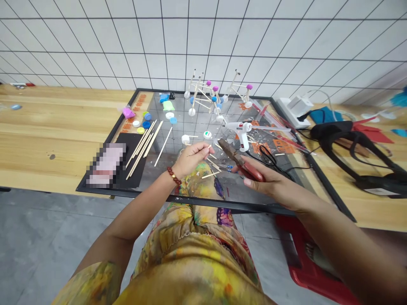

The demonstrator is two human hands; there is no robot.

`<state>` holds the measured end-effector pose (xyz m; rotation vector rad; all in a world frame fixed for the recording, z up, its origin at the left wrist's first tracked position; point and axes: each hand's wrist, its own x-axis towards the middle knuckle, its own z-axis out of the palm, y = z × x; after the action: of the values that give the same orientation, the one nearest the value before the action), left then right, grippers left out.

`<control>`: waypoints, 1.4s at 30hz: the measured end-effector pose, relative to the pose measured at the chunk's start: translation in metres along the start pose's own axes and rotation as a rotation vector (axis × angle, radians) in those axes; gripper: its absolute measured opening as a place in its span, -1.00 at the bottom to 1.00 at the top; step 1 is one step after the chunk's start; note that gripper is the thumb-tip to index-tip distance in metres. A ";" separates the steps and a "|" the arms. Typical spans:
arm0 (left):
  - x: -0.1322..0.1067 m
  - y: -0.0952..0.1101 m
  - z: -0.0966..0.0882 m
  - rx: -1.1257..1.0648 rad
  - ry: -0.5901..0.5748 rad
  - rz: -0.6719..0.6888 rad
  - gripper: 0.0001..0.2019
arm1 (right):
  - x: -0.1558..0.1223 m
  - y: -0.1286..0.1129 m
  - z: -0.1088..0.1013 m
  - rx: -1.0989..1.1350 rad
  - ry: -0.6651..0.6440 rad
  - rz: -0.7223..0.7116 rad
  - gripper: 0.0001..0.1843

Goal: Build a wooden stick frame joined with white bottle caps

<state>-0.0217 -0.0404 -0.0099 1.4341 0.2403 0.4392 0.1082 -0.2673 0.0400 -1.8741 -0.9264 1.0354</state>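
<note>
In the head view my left hand [193,157] is closed in a pinch, with the pale tip of a short wooden stick [209,146] just showing at the fingertips. My right hand [273,184] grips rusty pliers [229,151] by their red handles, jaws pointing up and left, close to but apart from the left fingertips. Short cut sticks [211,174] lie on the glass panel below. A white glue gun [241,133] rests just beyond the pliers. Behind it stand stick frames [203,101] with white, blue and pink joints.
Long wooden sticks [144,146] lie on black paper [135,176] at the left, near several coloured caps [146,125]. A white power strip [291,112] and a black strapped object [359,156] sit at the right. The dark-framed panel [127,192] rests on the wooden table [47,135].
</note>
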 end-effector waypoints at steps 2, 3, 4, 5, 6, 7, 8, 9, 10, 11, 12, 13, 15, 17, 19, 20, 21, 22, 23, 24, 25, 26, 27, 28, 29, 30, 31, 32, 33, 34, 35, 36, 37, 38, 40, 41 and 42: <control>0.000 -0.002 -0.001 0.028 -0.021 0.035 -0.77 | 0.000 0.000 0.002 -0.007 -0.014 -0.008 -0.03; 0.000 -0.003 -0.002 0.032 -0.035 0.053 -0.76 | 0.000 0.000 0.002 -0.014 -0.022 -0.019 -0.03; 0.000 -0.004 -0.003 0.031 -0.052 0.069 -0.76 | 0.000 0.000 0.002 -0.022 -0.034 -0.031 -0.04; 0.000 -0.004 -0.003 0.026 -0.070 0.082 -0.75 | 0.000 0.001 0.003 -0.028 -0.042 -0.039 -0.04; 0.000 -0.005 -0.003 0.020 -0.085 0.089 -0.74 | 0.000 0.001 0.003 -0.032 -0.048 -0.043 -0.03; 0.000 -0.005 -0.003 0.013 -0.096 0.089 -0.73 | 0.000 0.002 0.003 -0.035 -0.054 -0.043 -0.02; 0.000 -0.005 -0.003 0.007 -0.103 0.083 -0.72 | 0.000 0.003 0.004 -0.039 -0.060 -0.040 0.01; 0.000 -0.004 -0.003 0.003 -0.107 0.072 -0.71 | 0.001 0.004 0.005 -0.043 -0.065 -0.036 0.03; 0.000 -0.004 -0.002 0.000 -0.107 0.058 -0.71 | 0.001 0.005 0.005 -0.047 -0.066 -0.034 0.05; 0.000 -0.003 -0.002 -0.003 -0.108 0.045 -0.70 | 0.001 0.006 0.006 -0.052 -0.066 -0.033 0.05; 0.000 -0.003 -0.002 -0.004 -0.110 0.035 -0.69 | 0.002 0.007 0.007 -0.062 -0.064 -0.034 0.05; -0.001 -0.002 -0.002 -0.006 -0.115 0.027 -0.68 | 0.003 0.008 0.007 -0.074 -0.055 -0.038 0.03; 0.000 -0.002 -0.002 -0.013 -0.135 0.023 -0.65 | 0.004 0.009 0.008 -0.108 -0.026 -0.066 -0.01; 0.000 -0.003 -0.003 -0.021 -0.162 0.036 -0.61 | 0.005 0.011 0.009 -0.158 -0.002 -0.102 -0.06; 0.001 -0.005 -0.003 -0.024 -0.177 0.061 -0.57 | 0.005 0.013 0.011 -0.204 0.006 -0.121 -0.11; 0.001 -0.005 -0.004 -0.019 -0.177 0.072 -0.55 | 0.005 0.013 0.012 -0.211 0.014 -0.123 -0.13; 0.001 -0.006 -0.004 -0.010 -0.175 0.078 -0.54 | 0.005 0.014 0.013 -0.208 0.022 -0.119 -0.14; 0.001 -0.006 -0.004 0.001 -0.173 0.078 -0.53 | 0.005 0.015 0.013 -0.195 0.026 -0.114 -0.15; 0.001 -0.006 -0.004 0.011 -0.171 0.076 -0.52 | 0.004 0.016 0.014 -0.175 0.027 -0.110 -0.17; 0.001 -0.006 -0.004 0.018 -0.172 0.076 -0.51 | 0.004 0.017 0.013 -0.150 0.027 -0.108 -0.18; 0.001 -0.006 -0.004 0.020 -0.173 0.078 -0.50 | 0.003 0.018 0.013 -0.125 0.022 -0.108 -0.18; 0.001 -0.005 -0.004 0.017 -0.175 0.082 -0.49 | 0.003 0.019 0.012 -0.101 0.012 -0.110 -0.18; 0.001 -0.005 -0.004 0.013 -0.178 0.087 -0.48 | 0.002 0.019 0.011 -0.077 0.005 -0.114 -0.18; 0.001 -0.006 -0.004 0.008 -0.181 0.091 -0.48 | 0.002 0.020 0.011 -0.055 0.003 -0.117 -0.17; 0.001 -0.006 -0.003 0.005 -0.182 0.092 -0.48 | 0.002 0.021 0.011 -0.039 -0.001 -0.116 -0.16; 0.001 -0.006 -0.003 0.004 -0.182 0.092 -0.49 | 0.002 0.021 0.011 -0.028 -0.006 -0.110 -0.15; 0.001 -0.006 -0.003 0.005 -0.179 0.088 -0.50 | 0.002 0.022 0.012 -0.016 -0.008 -0.102 -0.14; 0.001 -0.006 -0.003 0.004 -0.173 0.082 -0.52 | 0.002 0.023 0.012 0.000 -0.001 -0.094 -0.12; 0.001 -0.006 -0.002 -0.001 -0.168 0.074 -0.54 | 0.002 0.024 0.014 0.018 0.007 -0.089 -0.09; 0.000 -0.006 -0.002 -0.010 -0.162 0.064 -0.56 | 0.003 0.025 0.015 0.034 0.012 -0.087 -0.08; 0.000 -0.005 -0.002 -0.020 -0.157 0.053 -0.58 | 0.003 0.025 0.016 0.045 0.015 -0.088 -0.07; 0.000 -0.005 -0.002 -0.030 -0.152 0.043 -0.59 | 0.003 0.026 0.017 0.051 0.019 -0.092 -0.08; 0.000 -0.006 -0.001 -0.037 -0.146 0.036 -0.60 | 0.004 0.026 0.018 0.052 0.020 -0.099 -0.10; 0.000 -0.006 -0.001 -0.036 -0.139 0.034 -0.60 | 0.005 0.026 0.019 0.046 0.018 -0.106 -0.11; 0.000 -0.008 -0.001 -0.012 -0.116 0.045 -0.60 | 0.006 0.026 0.019 0.023 0.015 -0.117 -0.11; 0.000 -0.009 -0.001 0.009 -0.103 0.055 -0.60 | 0.007 0.026 0.019 0.006 0.015 -0.122 -0.10; 0.000 -0.010 -0.001 0.032 -0.089 0.067 -0.60 | 0.007 0.026 0.019 -0.012 0.013 -0.124 -0.09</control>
<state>-0.0206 -0.0399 -0.0201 1.4928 0.1286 0.4268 0.0999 -0.2665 0.0081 -1.8067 -1.0304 0.9437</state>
